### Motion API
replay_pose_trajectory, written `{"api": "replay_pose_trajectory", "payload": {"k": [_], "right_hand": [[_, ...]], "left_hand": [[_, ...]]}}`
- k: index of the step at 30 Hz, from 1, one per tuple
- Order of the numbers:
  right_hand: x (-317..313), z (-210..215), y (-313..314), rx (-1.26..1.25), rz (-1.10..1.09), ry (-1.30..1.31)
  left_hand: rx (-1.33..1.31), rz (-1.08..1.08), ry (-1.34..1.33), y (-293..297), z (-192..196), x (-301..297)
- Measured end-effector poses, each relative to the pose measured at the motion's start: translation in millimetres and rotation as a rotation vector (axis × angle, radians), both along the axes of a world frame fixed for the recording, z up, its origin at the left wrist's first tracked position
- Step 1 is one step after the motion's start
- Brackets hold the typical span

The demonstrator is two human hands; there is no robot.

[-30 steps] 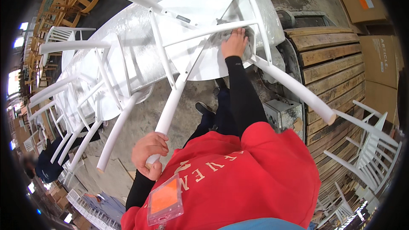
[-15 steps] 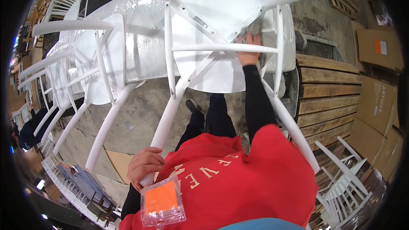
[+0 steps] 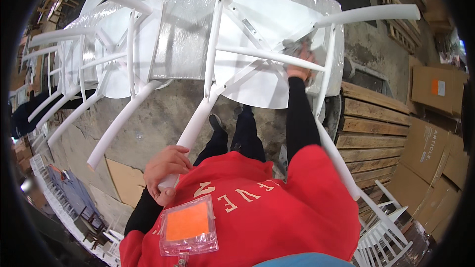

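A white chair lies upside down, seat underside up and legs outward, on a plastic-wrapped table. My left hand wraps round the end of its near left leg, beside my red shirt. My right hand reaches under the leg stretcher to the right part of the seat underside. Beneath its fingers is a crumpled grey wad, probably a cloth, blurred by motion. Metal bolts show on the crossed braces.
More upturned white chairs line the wrapped table to the left. A slatted wooden pallet and cardboard boxes stand at the right. Another white chair is at the lower right.
My right hand has shifted slightly right across the seat underside, and the grey wad shows more clearly. My left hand stays on the leg end. The whole view has turned a little.
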State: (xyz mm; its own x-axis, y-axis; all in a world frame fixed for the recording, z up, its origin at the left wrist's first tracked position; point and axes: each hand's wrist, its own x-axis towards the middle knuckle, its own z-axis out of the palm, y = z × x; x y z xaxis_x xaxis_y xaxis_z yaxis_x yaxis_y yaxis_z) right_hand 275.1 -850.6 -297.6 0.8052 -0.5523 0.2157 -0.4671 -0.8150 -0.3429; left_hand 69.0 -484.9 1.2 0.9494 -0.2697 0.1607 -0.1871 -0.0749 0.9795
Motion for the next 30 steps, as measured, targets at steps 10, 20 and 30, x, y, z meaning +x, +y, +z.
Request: {"api": "replay_pose_trajectory", "payload": {"k": [10, 20, 30], "right_hand": [[-50.7, 137.2, 44.7, 0.665, 0.753, 0.272], [169.8, 86.5, 108.7, -0.091, 0.925, 0.443], [132.0, 76.7, 37.9, -0.049, 1.293, 0.657]], "left_hand": [[-0.056, -0.054, -0.150, 9.1, -16.4, 5.5], [-0.236, 0.348, 0.094, -15.8, -7.6, -14.4], [-0.313, 0.565, 0.168, -34.7, -3.4, -25.9]]}}
